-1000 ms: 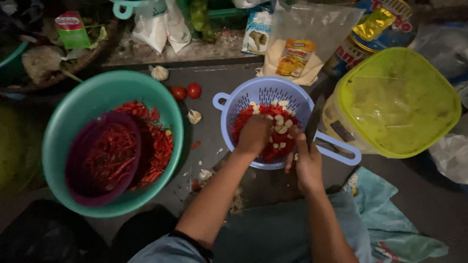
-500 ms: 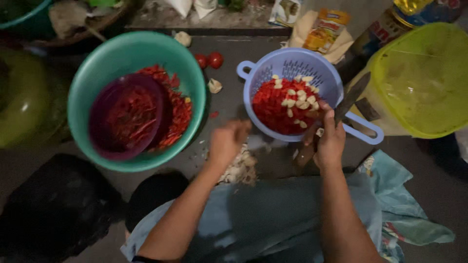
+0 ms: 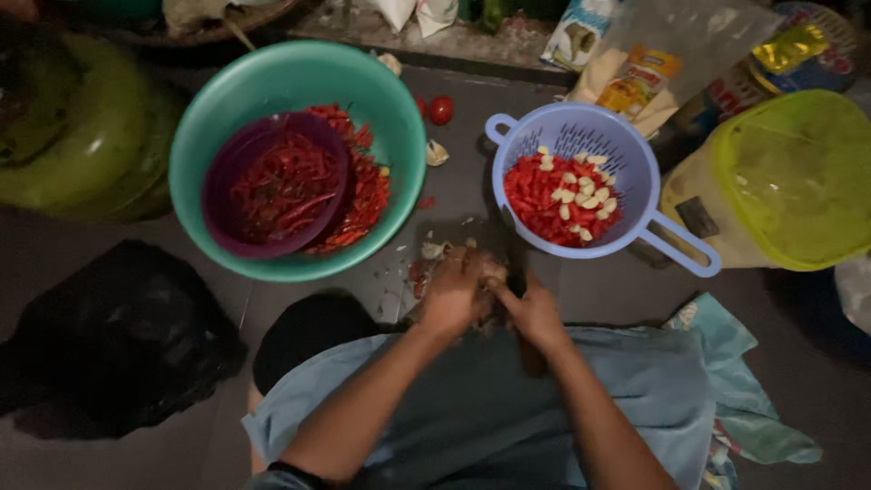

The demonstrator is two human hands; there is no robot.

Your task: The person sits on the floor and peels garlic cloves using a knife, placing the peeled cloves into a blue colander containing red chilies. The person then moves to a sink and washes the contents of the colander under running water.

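My left hand (image 3: 458, 290) and right hand (image 3: 535, 313) are curled close together just below the blue colander (image 3: 626, 150), on the near side of its rim. They seem to pinch something small, likely a garlic clove, though I cannot tell what the fingers actually hold. It should be light, firm, papery-skinned and slippery once bare, so I grip it at the ends. Peeled cloves (image 3: 576, 186) lie on the red chillies in the colander.
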